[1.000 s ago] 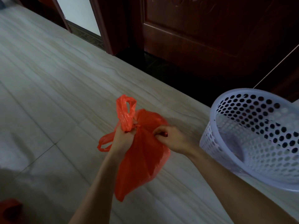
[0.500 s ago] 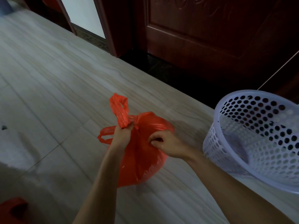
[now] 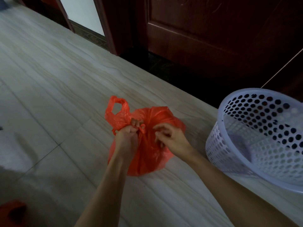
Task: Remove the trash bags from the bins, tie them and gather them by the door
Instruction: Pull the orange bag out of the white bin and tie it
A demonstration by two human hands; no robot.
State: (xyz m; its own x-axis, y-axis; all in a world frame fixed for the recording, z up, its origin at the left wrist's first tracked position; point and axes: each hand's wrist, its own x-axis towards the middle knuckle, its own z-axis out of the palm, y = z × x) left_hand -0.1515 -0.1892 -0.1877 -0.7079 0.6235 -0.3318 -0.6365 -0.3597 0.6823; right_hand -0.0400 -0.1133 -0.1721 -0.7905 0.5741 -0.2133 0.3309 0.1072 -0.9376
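Head view showed my left hand point(image 3: 127, 134) clenched round the gathered neck of the red trash bag point(image 3: 148, 153), fist tight, one handle loop point(image 3: 117, 110) sticking up just beyond my knuckles. My right hand point(image 3: 170, 138) sat just right of that fist, fingers curled at the plastic by a small twisted knot point(image 3: 142, 128); blurred there, so I could not tell if it actually pinched film or only touched it. The bag rested on the tile floor point(image 3: 54, 89) directly under my grip, bulging below the neck. The lavender perforated bin point(image 3: 255, 138) stood apart to the right of my right hand, no liner in it. The dark wooden door point(image 3: 205, 30) was beyond the bag, not far.

Handling, my judgement: thin film, soft, crumpled freely, looked light since the neck stayed gathered in one fist and the body sagged only mildly. Slick plastic, so a loose pinch would slip; it could tear if yanked at a stretched handle. Best hold was the bunched neck just under the knot, or both handle loops together, never the bulging side. Contents were hidden, weight uncertain. Another red thing point(image 3: 13, 212) lay well behind my left forearm, too dim to identify.
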